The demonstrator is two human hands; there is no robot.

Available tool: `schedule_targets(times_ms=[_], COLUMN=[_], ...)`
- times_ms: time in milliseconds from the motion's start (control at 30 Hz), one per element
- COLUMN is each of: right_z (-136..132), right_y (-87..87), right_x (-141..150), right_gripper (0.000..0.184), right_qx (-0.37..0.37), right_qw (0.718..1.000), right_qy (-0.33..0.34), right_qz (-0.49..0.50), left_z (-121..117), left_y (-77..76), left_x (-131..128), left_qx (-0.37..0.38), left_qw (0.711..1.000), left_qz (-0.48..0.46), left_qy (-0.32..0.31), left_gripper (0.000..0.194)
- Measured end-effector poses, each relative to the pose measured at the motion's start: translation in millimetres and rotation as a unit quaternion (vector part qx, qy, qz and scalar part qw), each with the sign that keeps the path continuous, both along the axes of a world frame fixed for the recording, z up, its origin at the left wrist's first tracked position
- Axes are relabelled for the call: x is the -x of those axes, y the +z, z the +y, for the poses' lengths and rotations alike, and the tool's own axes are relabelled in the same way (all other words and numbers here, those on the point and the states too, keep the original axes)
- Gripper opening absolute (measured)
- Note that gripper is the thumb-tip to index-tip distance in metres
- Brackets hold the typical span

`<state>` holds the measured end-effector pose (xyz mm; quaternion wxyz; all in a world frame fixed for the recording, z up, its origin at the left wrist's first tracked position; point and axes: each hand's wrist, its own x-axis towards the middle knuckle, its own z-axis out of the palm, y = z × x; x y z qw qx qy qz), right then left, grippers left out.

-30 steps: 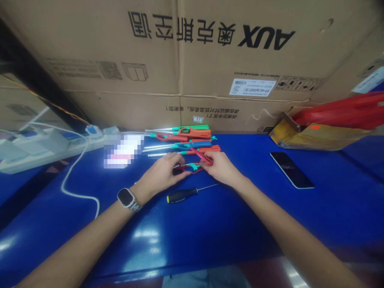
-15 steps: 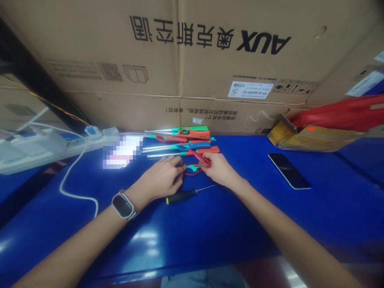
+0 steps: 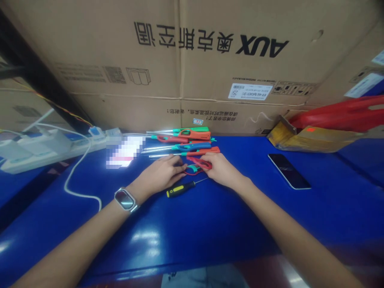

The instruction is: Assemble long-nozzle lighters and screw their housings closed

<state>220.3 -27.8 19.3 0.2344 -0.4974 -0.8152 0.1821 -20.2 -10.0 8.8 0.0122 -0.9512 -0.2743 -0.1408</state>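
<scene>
In the middle of the blue table, my right hand is closed on a red lighter casing with a looped trigger guard. A green trigger piece shows just below and to the left of it, within a second red outline near the tabletop. My left hand is pinched at the left end of this lighter; its fingertips partly hide what they grip. A black and yellow screwdriver lies just below both hands, its tip passing under my right hand. Beyond the hands lie several long lighters, including a blue one and an orange one.
A lit phone with a blurred screen lies left of the lighters. A white power strip with plugs and a cable is farther left. At right are a dark phone and an open yellow box. A large cardboard carton stands behind.
The red casing has tilted down closer to the green trigger piece. The screwdriver has turned over so its yellow stripe shows, and its handle has shifted slightly up. The view has shifted a little.
</scene>
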Motion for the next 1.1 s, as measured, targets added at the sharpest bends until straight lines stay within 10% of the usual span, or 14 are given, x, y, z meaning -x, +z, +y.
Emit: schedule_targets(times_ms=[867, 1100], right_z=[-0.9, -0.9], right_y=[-0.9, -2.6], right_x=[-10.9, -11.5], right_gripper=[0.024, 0.021], right_qx=[0.014, 0.005], right_qw=[0.997, 0.997], right_qy=[0.068, 0.068], right_qz=[-0.039, -0.036], left_z=[-6.1, -3.1], left_y=[-5.9, -11.9], left_x=[-13.1, -16.3], left_qx=[-0.036, 0.053], left_qw=[0.997, 0.994], left_qz=[-0.008, -0.1], left_qy=[0.063, 0.01], left_gripper=[0.039, 0.029])
